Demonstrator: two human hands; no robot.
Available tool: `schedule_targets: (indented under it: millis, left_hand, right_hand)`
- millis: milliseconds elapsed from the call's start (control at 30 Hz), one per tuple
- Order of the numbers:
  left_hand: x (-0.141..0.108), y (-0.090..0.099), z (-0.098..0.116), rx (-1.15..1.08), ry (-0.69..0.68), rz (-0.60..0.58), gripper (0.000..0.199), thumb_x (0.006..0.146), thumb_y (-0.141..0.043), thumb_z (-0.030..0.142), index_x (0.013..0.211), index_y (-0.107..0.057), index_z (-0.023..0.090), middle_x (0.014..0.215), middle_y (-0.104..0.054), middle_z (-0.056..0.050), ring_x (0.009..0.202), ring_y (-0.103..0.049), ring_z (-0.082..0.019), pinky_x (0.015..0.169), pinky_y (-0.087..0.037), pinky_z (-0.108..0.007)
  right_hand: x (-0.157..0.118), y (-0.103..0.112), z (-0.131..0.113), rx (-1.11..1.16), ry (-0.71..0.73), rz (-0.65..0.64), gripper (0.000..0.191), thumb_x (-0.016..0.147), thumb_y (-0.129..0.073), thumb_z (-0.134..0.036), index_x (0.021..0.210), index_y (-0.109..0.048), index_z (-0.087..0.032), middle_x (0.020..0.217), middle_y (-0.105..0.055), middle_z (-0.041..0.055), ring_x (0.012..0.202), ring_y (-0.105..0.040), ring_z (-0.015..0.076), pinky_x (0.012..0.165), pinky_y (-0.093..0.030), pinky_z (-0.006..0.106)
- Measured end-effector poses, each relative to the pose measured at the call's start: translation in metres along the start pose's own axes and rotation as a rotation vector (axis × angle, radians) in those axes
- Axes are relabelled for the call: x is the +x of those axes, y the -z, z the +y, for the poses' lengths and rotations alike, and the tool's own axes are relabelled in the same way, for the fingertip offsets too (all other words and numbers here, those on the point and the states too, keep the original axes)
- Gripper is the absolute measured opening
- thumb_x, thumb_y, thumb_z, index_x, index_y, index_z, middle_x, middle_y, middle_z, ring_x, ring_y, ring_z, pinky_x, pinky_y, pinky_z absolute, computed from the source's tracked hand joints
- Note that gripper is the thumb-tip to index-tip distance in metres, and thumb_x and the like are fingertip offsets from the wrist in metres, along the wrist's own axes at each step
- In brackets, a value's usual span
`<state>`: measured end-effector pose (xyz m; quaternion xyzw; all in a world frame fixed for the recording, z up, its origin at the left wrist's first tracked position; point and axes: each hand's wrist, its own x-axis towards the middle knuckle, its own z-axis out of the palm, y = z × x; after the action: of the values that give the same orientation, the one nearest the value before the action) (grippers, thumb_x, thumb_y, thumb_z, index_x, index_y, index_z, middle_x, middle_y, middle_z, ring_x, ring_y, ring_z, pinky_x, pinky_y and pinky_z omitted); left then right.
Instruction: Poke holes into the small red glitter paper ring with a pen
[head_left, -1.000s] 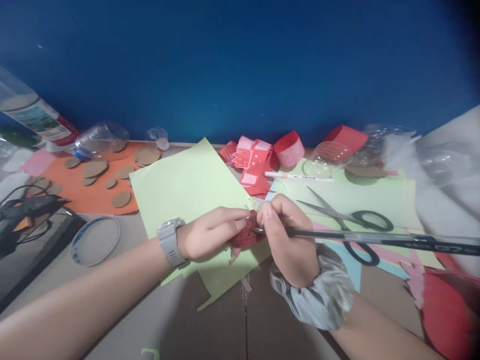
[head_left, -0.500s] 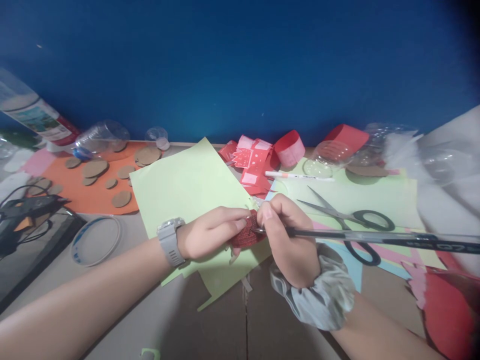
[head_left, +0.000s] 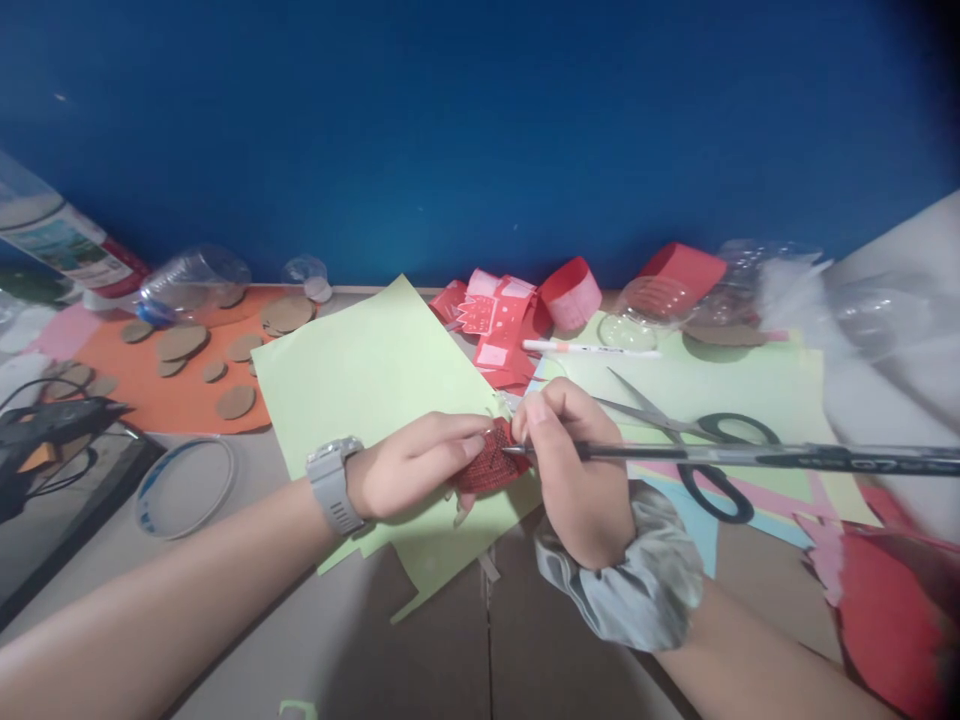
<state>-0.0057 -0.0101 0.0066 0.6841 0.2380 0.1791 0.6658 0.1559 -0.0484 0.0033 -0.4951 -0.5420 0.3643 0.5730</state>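
My left hand (head_left: pixel 416 462), with a grey watch on its wrist, grips a small red paper piece (head_left: pixel 491 470) covered in dark crossing lines. The piece is over a light green paper sheet (head_left: pixel 352 360). My right hand (head_left: pixel 574 460), a grey-green scrunchie on its wrist, holds a black pen (head_left: pixel 697 457). The pen's tip touches or nearly touches the red piece's right side, and its long barrel points to the right. Part of the red piece is hidden by my left fingers.
Black-handled scissors (head_left: pixel 686 430) lie spread on papers at the right. Behind are red paper shapes (head_left: pixel 506 320) and a white marker (head_left: pixel 589 349). Cardboard discs (head_left: pixel 182 343) rest on orange paper at the left, near a tape ring (head_left: pixel 187 490) and a clear plastic bottle (head_left: pixel 199 280).
The pen has tilted slightly, its far end now higher. The whole view has shifted a little. Both hands keep their hold.
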Motion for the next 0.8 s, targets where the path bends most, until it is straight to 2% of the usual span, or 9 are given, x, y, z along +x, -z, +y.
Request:
schedule_targets:
  millis: [367, 567, 800]
  left_hand:
    - [0.0011, 0.0002, 0.0010, 0.018, -0.019, -0.004, 0.033, 0.097, -0.030, 0.032, 0.079, -0.050, 0.013, 0.062, -0.058, -0.004, 0.058, -0.054, -0.014, 0.060, -0.045, -0.027]
    - [0.0008, 0.0003, 0.0012, 0.022, -0.039, 0.000, 0.033, 0.097, -0.030, 0.031, 0.079, -0.050, 0.013, 0.061, -0.058, -0.004, 0.058, -0.055, -0.014, 0.061, -0.045, -0.027]
    - [0.0009, -0.0013, 0.0018, 0.005, -0.068, 0.027, 0.037, 0.098, -0.029, 0.036, 0.078, -0.051, 0.013, 0.064, -0.057, -0.005, 0.060, -0.055, -0.015, 0.063, -0.045, -0.028]
  right_hand:
    - [0.0009, 0.0006, -0.0016, -0.007, -0.012, -0.018, 0.032, 0.093, -0.044, -0.026, 0.062, -0.040, -0.019, 0.058, -0.037, -0.0046, 0.055, -0.035, 0.0088, 0.052, -0.031, 0.023]
    - [-0.0002, 0.0004, -0.0015, 0.061, -0.017, -0.090, 0.034, 0.093, -0.045, -0.029, 0.061, -0.038, -0.019, 0.056, -0.035, -0.0051, 0.054, -0.035, 0.0085, 0.051, -0.030, 0.024]
    - [-0.0046, 0.0006, -0.0001, 0.154, 0.023, 0.009, 0.031, 0.094, -0.044, -0.025, 0.064, -0.039, -0.019, 0.058, -0.039, -0.0044, 0.055, -0.036, 0.0088, 0.052, -0.028, 0.025]
